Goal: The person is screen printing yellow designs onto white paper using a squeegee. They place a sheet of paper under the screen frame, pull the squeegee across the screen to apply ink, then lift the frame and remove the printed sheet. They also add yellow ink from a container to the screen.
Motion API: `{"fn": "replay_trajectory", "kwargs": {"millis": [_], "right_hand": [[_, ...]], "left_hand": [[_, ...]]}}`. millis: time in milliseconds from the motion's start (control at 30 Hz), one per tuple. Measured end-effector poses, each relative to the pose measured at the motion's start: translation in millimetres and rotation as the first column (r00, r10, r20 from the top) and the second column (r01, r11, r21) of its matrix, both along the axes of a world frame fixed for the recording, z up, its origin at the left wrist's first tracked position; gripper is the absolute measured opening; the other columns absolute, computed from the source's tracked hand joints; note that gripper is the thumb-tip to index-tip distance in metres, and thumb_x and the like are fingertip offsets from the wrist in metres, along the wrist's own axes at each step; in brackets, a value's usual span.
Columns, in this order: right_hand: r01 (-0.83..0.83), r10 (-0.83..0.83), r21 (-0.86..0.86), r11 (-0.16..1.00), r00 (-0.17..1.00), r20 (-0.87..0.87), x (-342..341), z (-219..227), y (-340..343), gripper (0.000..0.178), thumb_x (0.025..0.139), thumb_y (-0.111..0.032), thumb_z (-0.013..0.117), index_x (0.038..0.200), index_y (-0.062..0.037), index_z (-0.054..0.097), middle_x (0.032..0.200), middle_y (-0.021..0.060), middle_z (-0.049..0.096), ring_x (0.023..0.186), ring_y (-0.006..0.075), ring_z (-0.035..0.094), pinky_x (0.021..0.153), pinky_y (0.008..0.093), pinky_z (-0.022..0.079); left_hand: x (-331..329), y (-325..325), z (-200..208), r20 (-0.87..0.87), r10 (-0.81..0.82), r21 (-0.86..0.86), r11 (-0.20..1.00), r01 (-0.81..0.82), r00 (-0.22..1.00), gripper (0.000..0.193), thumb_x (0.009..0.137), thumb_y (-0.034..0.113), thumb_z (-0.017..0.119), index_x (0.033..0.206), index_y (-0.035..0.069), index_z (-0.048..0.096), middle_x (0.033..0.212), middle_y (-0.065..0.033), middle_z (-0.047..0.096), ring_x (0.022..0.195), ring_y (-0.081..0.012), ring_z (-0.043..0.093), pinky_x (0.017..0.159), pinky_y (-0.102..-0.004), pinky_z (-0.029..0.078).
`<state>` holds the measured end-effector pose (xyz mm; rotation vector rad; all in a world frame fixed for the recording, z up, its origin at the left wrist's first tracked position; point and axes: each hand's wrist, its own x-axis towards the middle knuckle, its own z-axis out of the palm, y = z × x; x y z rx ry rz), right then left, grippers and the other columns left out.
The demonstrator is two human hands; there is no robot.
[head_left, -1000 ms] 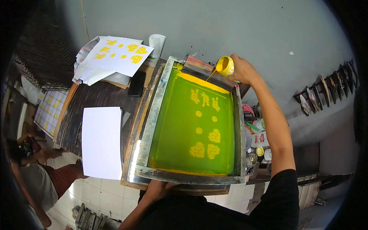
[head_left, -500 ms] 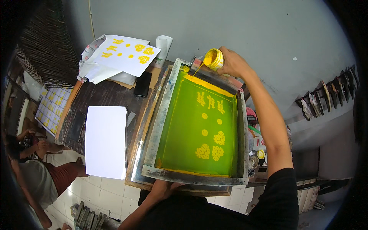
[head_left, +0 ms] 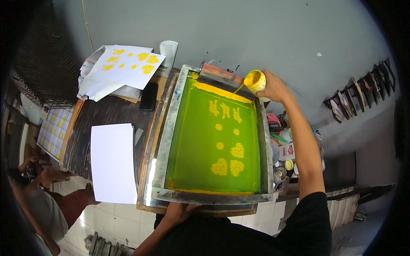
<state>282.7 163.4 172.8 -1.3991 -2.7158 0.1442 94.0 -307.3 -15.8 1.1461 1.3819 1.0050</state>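
Observation:
A screen-printing frame [head_left: 160, 147] with green mesh and yellow motifs lies in front of me. My right hand [head_left: 274, 87] is closed round a tilted plastic jar [head_left: 260, 80] of yellow ink above the frame's far right corner. A thin stream of ink [head_left: 239, 88] runs from its mouth down toward the far end of the mesh. Yellow ink [head_left: 220, 93] lies there in a band along the squeegee [head_left: 222, 78], which leans on the frame's far end. Below the frame's near edge is my left hand [head_left: 177, 211], its fingers mostly hidden.
A stack of white paper [head_left: 113, 164] lies on the dark table [head_left: 104, 113] at left. Beyond it are a black phone [head_left: 149, 97] and yellow-printed sheets [head_left: 132, 64]. Ink containers [head_left: 289, 164] crowd the right side. Another person [head_left: 47, 205] sits at far left.
The stream of ink has shifted rightward along the squeegee as my right hand carries the tilted jar to the right. My view has shifted slightly; my left hand stays by the near edge.

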Motion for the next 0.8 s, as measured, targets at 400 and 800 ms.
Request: {"fn": "replay_trajectory", "kwargs": {"millis": [400,800], "right_hand": [[0.003,-0.231,-0.441,0.898,0.856,-0.463,75,7,3,0.083,0.073,-0.024,0.084,0.144,0.0004,0.050,0.130,0.0136,0.066,0.120,0.0238,0.061,0.109,0.0378,0.044],[0.010,-0.257,-0.501,0.865,0.867,-0.427,56,22,6,0.083,0.072,-0.025,0.084,0.144,0.0006,0.051,0.133,0.0155,0.065,0.125,0.0256,0.059,0.113,0.0397,0.040]], "left_hand": [[2,-6,-13,-0.067,-0.013,-0.050,0.999,0.010,0.998,0.045,0.094,0.022,0.076,0.130,0.000,0.060,0.126,-0.0226,0.066,0.119,-0.0386,0.062,0.101,-0.0464,0.049],[1,-6,-8,-0.009,-0.013,-0.097,0.995,0.012,1.000,0.047,0.095,0.022,0.075,0.133,0.000,0.057,0.129,-0.0238,0.064,0.122,-0.0382,0.061,0.102,-0.0466,0.049]]}}
